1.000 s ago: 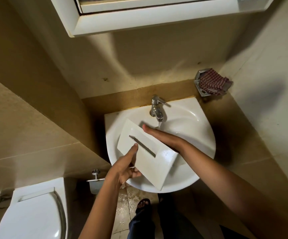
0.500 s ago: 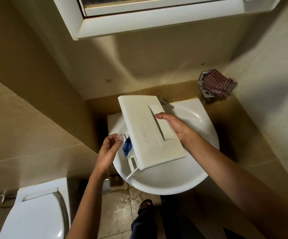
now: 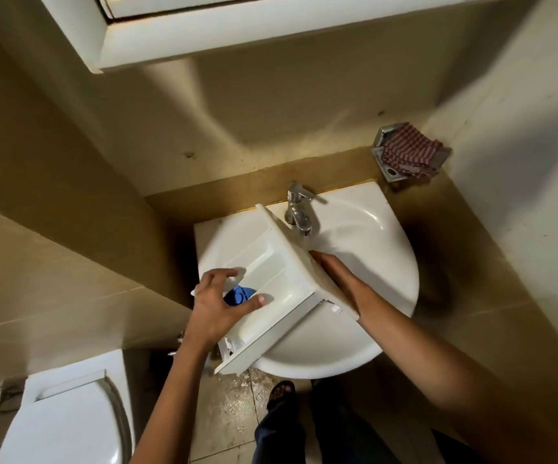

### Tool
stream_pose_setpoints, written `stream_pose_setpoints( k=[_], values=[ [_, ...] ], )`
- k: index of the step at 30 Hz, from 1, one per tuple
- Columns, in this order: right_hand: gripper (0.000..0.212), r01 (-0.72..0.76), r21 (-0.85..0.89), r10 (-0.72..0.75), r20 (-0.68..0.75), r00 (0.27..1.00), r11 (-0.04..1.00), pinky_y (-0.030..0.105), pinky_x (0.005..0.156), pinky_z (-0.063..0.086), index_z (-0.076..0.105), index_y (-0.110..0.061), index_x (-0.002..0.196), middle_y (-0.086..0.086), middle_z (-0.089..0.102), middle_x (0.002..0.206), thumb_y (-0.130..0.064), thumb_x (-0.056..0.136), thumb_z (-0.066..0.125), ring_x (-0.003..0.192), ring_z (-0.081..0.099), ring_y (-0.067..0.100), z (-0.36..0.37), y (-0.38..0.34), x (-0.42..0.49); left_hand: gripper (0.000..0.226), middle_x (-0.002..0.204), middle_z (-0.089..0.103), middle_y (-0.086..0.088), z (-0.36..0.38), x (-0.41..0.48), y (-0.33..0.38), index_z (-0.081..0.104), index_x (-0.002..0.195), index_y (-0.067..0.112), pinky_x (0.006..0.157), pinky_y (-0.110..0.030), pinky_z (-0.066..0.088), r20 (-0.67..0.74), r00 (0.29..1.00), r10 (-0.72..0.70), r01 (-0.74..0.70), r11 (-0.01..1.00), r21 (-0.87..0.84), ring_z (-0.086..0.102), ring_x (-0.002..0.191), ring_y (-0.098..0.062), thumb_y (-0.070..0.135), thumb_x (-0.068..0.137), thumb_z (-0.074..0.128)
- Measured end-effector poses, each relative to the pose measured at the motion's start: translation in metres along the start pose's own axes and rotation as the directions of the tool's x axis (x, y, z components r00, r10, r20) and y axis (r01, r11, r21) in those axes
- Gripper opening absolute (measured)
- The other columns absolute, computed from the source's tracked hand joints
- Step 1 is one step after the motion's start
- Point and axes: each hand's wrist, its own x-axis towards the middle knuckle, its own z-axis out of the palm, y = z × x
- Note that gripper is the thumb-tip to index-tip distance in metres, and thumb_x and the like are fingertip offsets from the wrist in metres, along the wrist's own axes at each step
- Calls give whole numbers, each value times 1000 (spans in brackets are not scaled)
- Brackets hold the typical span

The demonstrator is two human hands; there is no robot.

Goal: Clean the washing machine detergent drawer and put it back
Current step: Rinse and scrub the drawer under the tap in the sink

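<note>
As right hand [image 3: 336, 274] holds drawer [image 3: 284, 269], left hand [image 3: 215, 308] grips.

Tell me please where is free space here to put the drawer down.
Free: the sink bowl right of the tap, bordered by the front panel of the detergent drawer and the right rim; also the closed toilet lid. Crowded: the bowl's left and middle, under the drawer, left hand and right hand; a checked cloth fills the wall holder.

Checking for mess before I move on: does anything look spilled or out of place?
Floor tiles below the sink look splashed and wet. The detergent drawer, held tilted, overhangs the sink's front rim above them. A striped cloth fills the metal holder.
</note>
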Motion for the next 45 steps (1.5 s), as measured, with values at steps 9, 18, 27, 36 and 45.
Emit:
stream_pose_setpoints(
  k=[9,18,27,36,45],
  values=[
    [46,-121,-154,128,40,991,981,23,73,55,67,-22,113,-4,73,90,-51,77,68,84,69,9,-11,10,7,115,156,23,-1,29,-19,-10,42,138,33,106,-71,-9,-89,991,-96,117,953,279,4,147,-32,94,42,56],
    [51,-300,-261,338,116,934,918,23,67,56,79,-22,92,3,74,94,-60,57,81,78,70,15,-25,-6,18,101,141,52,-5,23,23,-7,40,141,22,102,-32,43,196,967,-162,191,972,-137,50,128,-20,76,61,69],
    [52,-268,-506,357,88,930,820,24,81,52,58,-21,120,1,68,105,-61,88,50,94,65,13,-28,-33,47,106,129,62,3,41,45,-5,61,124,16,118,-40,24,552,783,-287,480,843,-242,47,130,-18,71,36,85],
    [25,-176,221,173,34,984,959,32,86,54,63,5,97,15,70,92,-13,100,46,91,64,26,-31,-37,80,65,82,74,9,61,16,-17,68,90,20,65,-17,50,337,856,-392,475,853,-215,68,81,-7,73,52,77],
    [20,-236,397,226,73,971,887,22,54,54,56,-1,85,9,57,79,-1,98,41,75,57,18,-17,-43,83,54,73,72,20,67,-4,-21,69,84,21,49,-8,44,254,875,-412,477,825,-303,67,66,4,65,55,78]
  ],
)
